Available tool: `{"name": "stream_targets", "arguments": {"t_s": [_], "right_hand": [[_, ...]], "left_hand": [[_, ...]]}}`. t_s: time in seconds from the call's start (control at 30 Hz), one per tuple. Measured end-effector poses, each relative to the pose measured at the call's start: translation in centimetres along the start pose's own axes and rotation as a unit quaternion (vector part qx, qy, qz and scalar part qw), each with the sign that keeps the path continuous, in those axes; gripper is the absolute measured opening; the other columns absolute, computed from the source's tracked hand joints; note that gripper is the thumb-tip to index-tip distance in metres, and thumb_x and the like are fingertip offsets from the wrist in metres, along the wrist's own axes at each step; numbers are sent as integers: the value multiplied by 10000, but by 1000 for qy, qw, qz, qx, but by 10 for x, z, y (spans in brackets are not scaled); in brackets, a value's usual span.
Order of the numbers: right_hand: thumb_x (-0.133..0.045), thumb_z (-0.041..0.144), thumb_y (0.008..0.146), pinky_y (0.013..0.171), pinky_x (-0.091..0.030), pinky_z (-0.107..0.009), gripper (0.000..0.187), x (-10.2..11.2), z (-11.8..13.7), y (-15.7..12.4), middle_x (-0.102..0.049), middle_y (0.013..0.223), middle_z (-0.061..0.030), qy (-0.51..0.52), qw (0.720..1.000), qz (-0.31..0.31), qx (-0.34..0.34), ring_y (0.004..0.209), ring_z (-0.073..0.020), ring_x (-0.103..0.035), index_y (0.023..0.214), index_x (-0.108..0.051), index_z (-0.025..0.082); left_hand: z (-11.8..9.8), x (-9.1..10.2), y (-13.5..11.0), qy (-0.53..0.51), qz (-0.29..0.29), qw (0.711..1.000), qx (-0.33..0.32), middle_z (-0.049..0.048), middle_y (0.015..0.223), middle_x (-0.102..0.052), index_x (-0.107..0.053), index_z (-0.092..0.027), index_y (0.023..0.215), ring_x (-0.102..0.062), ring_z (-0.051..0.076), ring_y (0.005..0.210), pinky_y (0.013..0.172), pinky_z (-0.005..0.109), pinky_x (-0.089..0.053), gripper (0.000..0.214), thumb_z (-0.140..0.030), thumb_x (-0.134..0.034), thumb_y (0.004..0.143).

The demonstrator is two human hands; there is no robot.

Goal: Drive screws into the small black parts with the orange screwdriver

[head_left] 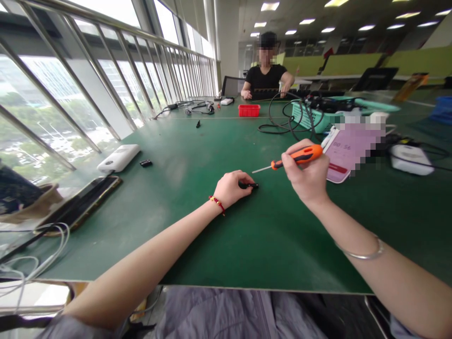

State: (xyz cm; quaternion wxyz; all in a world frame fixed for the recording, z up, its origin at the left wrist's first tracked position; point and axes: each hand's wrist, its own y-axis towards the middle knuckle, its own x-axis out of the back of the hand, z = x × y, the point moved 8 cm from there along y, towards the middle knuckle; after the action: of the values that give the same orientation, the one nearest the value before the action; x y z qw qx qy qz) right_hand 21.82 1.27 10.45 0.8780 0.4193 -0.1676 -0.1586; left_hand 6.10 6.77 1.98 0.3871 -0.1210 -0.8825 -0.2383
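Observation:
My left hand [231, 187] rests on the green table mat [219, 235] with its fingers closed on a small black part [249, 185] that lies on the mat. My right hand [306, 173] is held just above and to the right of it, gripping an orange-handled screwdriver [295, 157]. The thin metal shaft points left and slightly down, and its tip hovers a little above the black part without touching it.
A white power bank [119, 158], a small black piece [146, 163] and a dark phone [84, 201] lie at left. A red tray [249, 110], a teal basket [310, 117] with cables and a white device [409, 159] lie beyond. A person in black sits at the far end.

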Motion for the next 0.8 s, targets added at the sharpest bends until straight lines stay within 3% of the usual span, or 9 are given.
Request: {"name": "stream_targets", "arguments": {"t_s": [0.17,0.8], "right_hand": [[-616,264,726,491,-373,-235,177,-15,9,-11,-504,577,27,-51,996,66,35,512,-97,-464,628,-480,208],[-608,265,734,523,-366,-232,163,-20,2,-12,-512,590,25,-52,995,83,8,527,-95,-464,636,-497,198]], "left_hand": [[-1,1,0,-1,-3,1000,1,-5,806,-678,-718,-201,811,-627,128,745,717,231,-501,162,-193,-637,670],[-1,0,1,1,0,1000,1,-2,809,-674,-711,-193,807,-625,132,750,713,234,-499,152,-201,-640,673]]}}
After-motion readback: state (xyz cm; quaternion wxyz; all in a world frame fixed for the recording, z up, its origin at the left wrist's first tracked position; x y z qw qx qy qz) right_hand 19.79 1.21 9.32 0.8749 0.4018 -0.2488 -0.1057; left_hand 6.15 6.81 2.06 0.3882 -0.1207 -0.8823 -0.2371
